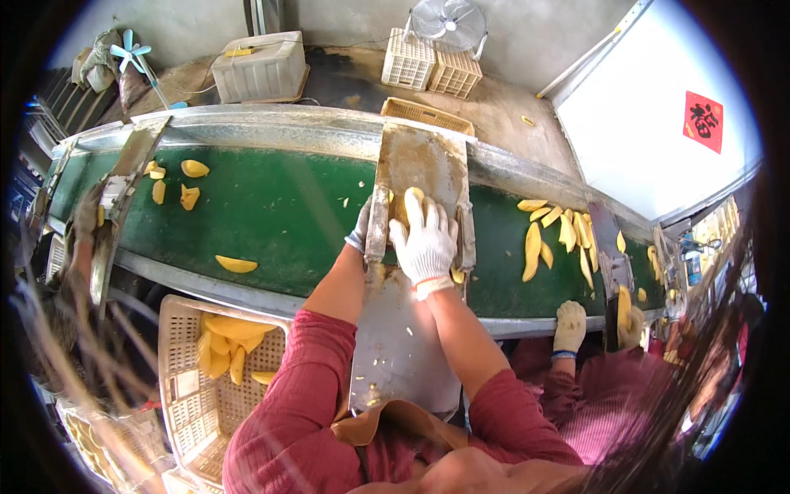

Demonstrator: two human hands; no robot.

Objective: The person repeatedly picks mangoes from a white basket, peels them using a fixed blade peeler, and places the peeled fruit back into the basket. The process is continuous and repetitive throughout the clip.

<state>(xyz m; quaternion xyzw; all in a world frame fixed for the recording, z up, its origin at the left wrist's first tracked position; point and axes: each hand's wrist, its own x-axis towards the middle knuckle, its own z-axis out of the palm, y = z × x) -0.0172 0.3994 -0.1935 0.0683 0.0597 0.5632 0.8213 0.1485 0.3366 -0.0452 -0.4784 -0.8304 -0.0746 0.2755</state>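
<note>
My right hand (427, 238), in a white knitted glove, presses down on a yellow peeled piece (412, 196) on a metal board (426, 148) that spans the green conveyor belt. Most of that piece is hidden under the fingers. My left hand (361, 225), in a grey glove, is at the left side rail (378, 228) of the board; its fingers and anything in them are hidden behind the rail. Another bit of yellow piece (458, 275) shows beside my right wrist. The lower metal plate (407, 346) slopes towards me with small yellow scraps on it.
Yellow slices lie on the belt (278, 204) to both sides. A plastic basket (176, 370) with yellow slices stands at lower left. A co-worker's gloved hand (569, 327) is at the belt's right edge; another person's arm (83, 234) is at far left. Crates and a fan (449, 25) stand behind.
</note>
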